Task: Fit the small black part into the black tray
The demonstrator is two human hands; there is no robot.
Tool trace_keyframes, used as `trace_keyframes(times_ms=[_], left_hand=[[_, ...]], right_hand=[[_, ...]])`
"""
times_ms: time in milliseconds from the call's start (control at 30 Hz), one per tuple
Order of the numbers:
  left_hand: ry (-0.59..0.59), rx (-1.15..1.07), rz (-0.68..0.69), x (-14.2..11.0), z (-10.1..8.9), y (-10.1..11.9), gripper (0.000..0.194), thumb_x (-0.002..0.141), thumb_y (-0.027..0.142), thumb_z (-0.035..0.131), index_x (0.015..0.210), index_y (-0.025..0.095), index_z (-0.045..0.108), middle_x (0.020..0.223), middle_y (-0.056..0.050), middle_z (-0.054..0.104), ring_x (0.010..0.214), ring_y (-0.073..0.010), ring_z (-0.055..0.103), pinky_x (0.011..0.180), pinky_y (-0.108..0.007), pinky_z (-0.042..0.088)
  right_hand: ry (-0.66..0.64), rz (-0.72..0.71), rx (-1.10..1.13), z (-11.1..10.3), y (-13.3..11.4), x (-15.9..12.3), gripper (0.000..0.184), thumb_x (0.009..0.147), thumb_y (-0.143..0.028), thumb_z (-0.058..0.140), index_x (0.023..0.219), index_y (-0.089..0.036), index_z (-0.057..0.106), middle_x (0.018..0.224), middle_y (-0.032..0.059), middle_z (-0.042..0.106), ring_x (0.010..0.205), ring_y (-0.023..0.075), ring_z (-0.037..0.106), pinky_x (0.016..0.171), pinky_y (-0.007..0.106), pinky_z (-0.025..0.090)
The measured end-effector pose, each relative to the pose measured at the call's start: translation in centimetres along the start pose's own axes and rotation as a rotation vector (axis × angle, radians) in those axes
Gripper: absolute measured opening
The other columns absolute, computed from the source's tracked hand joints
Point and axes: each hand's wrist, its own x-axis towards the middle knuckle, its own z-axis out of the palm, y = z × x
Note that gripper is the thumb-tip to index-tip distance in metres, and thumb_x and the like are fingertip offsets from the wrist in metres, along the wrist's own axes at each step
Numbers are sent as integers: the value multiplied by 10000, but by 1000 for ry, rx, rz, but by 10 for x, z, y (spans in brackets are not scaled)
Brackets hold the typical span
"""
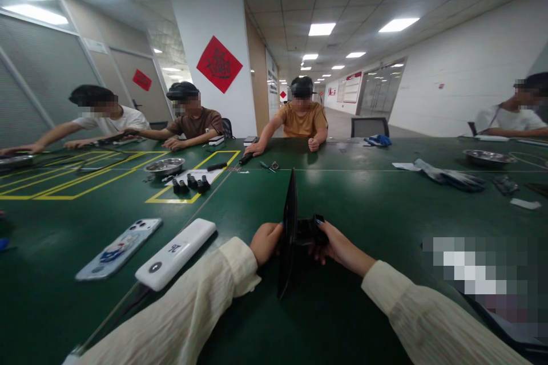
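A thin black flat panel [289,239] stands upright, nearly edge-on to me, above the near part of the green table [240,205]. My left hand [266,242] is closed on its left side, with the fingertips partly hidden by the panel. From the panel's right face juts a black blocky part [306,229], perhaps a mount; its exact kind is unclear. My right hand [331,242] wraps round the outer end of that part, thumb on top and fingers below. Whether the two black pieces are joined cannot be seen.
Left of my arms lie a phone [120,248] and a white power bank [176,254] with a cable. Farther off are a metal bowl [165,166], several small black parts [190,184] and grey gloves [449,175]. A co-worker [303,120] sits opposite; others sit at both sides.
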Motion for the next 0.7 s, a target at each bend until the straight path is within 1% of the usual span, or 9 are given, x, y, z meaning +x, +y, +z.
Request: trace_keyframes(times_ms=[200,300,467,700], left_hand=[[-11,47,7,-1,-2,3,500,778,576,300,536,161,441,464,6,421,479,-141,434,513,-264,337],[6,39,15,-3,-1,3,510,784,578,283,531,162,436,468,4,423,487,-142,434,523,-266,344],[34,10,34,-4,0,4,502,788,568,294,516,165,418,459,10,401,486,-135,423,515,-258,344],[50,17,21,-3,1,2,469,778,535,322,507,165,419,450,7,409,458,-128,407,469,-249,302]], right_hand=[[7,15,12,0,0,2,277,892,-427,284,982,-174,353,525,18,609,394,138,560,323,190,381],[-6,7,12,0,-1,0,283,892,-433,292,990,-175,356,537,17,609,407,137,566,330,189,383],[2,13,8,1,-3,-2,288,898,-425,277,998,-168,360,545,23,609,410,134,565,339,191,386],[8,7,2,2,-3,-2,270,893,-434,294,959,-181,361,539,11,603,401,126,558,331,185,381]])
